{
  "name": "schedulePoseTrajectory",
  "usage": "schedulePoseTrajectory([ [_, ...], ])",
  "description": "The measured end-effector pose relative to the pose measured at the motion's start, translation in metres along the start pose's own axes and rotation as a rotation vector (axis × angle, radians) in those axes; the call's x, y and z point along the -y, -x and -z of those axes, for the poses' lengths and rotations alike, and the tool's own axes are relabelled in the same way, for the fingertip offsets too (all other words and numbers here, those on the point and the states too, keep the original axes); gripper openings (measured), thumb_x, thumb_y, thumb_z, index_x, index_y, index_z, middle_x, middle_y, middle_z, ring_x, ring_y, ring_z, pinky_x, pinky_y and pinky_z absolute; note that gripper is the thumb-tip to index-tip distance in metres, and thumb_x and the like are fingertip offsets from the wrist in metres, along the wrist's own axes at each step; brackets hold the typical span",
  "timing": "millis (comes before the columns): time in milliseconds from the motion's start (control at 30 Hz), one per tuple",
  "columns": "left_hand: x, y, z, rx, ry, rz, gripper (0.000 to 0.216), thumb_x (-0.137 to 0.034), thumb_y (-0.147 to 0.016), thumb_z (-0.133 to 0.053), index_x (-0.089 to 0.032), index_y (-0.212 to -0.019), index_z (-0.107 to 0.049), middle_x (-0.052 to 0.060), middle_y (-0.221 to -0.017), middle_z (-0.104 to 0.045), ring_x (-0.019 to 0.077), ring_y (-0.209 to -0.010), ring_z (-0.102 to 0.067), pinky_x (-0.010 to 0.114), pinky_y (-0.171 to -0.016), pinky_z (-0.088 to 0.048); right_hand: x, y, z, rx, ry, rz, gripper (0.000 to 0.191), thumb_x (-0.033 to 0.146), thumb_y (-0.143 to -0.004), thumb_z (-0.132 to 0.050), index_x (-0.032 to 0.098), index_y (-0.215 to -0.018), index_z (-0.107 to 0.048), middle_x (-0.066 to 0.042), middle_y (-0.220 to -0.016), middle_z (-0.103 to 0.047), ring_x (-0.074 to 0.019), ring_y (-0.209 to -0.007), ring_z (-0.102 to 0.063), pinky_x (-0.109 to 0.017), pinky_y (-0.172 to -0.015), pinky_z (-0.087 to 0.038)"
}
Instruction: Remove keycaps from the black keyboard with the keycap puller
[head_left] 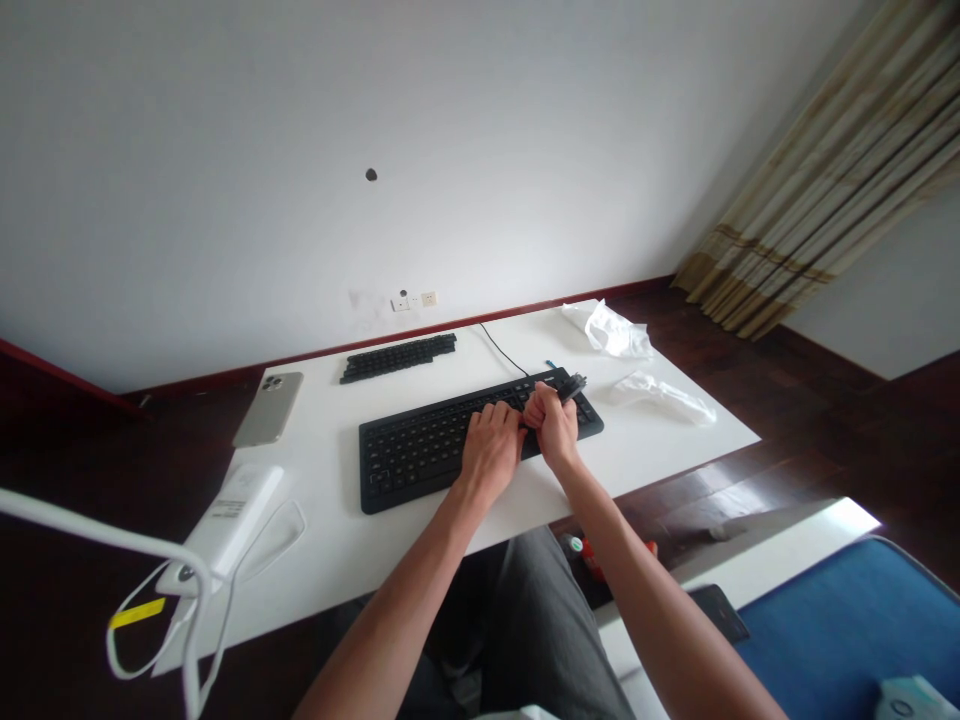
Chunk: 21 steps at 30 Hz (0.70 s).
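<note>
A black keyboard (416, 450) lies at a slant on the white table, with small pale dots across its key area. My left hand (493, 440) rests on the middle of it, palm down, fingers slightly bent and lying over the keys. Close beside it, my right hand (553, 425) is closed around a black brush (574, 387), its bristly-looking end sticking out above the fist. The rest of the brush is hidden by my fingers. Behind the keyboard sits a block of black keycaps (397, 358), laid out in rows.
On the white table (322, 540) are a phone (268, 408) and a white power strip (232, 520) with cables at left. Crumpled clear plastic bags (616, 330) lie at right. A white bent tube (97, 535) crosses the lower left. A blue seat (847, 630) stands at lower right.
</note>
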<state>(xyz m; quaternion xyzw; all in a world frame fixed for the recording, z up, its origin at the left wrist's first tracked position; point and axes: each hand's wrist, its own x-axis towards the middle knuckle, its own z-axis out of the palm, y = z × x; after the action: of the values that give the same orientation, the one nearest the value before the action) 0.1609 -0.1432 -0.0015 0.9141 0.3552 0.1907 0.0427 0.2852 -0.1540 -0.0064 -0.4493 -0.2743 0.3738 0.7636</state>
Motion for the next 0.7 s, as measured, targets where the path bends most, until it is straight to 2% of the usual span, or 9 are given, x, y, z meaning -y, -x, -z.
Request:
schedulePoseTrajectory([
  [100,-0.001,0.0,0.0,0.002,0.003,0.011,0.005,-0.024,-0.101,-0.06,-0.021,-0.105,-0.06,0.008,-0.109,-0.064,0.0272,-0.102,-0.057,0.042,-0.087,-0.047,0.002,0.001,-0.003,-0.012,0.006,-0.013,0.055,0.044,-0.088,-0.072,0.024,-0.057,-0.031,0.007,-0.053,-0.028,-0.0079,-0.046,-0.026,-0.025,-0.039,-0.027],
  [333,0.0,0.0,0.0,-0.021,0.059,0.039,0.006,-0.025,-0.099,-0.064,-0.02,-0.103,-0.062,0.007,-0.108,-0.065,0.0274,-0.103,-0.058,0.043,-0.088,-0.047,0.01,-0.008,-0.007,0.006,-0.096,-0.127,0.056,0.037,-0.086,-0.073,0.025,-0.058,-0.025,0.009,-0.05,-0.023,-0.0066,-0.044,-0.02,-0.024,-0.037,-0.02],
  [533,0.001,-0.006,-0.004,-0.032,0.163,0.117,0.012,-0.029,-0.094,-0.072,-0.023,-0.102,-0.066,0.006,-0.107,-0.067,0.0264,-0.103,-0.059,0.041,-0.087,-0.048,0.008,-0.005,-0.006,0.033,-0.13,-0.079,0.055,0.037,-0.086,-0.07,0.024,-0.058,-0.024,0.008,-0.051,-0.023,-0.0068,-0.044,-0.019,-0.024,-0.037,-0.021],
  [700,0.002,-0.013,-0.007,-0.006,0.166,0.095,0.011,-0.031,-0.092,-0.073,-0.023,-0.093,-0.066,0.006,-0.104,-0.067,0.0278,-0.102,-0.06,0.042,-0.086,-0.049,0.012,-0.003,-0.004,0.068,-0.116,-0.054,0.056,0.038,-0.091,-0.065,0.024,-0.06,-0.021,0.008,-0.053,-0.021,-0.0081,-0.044,-0.019,-0.025,-0.037,-0.024],
])
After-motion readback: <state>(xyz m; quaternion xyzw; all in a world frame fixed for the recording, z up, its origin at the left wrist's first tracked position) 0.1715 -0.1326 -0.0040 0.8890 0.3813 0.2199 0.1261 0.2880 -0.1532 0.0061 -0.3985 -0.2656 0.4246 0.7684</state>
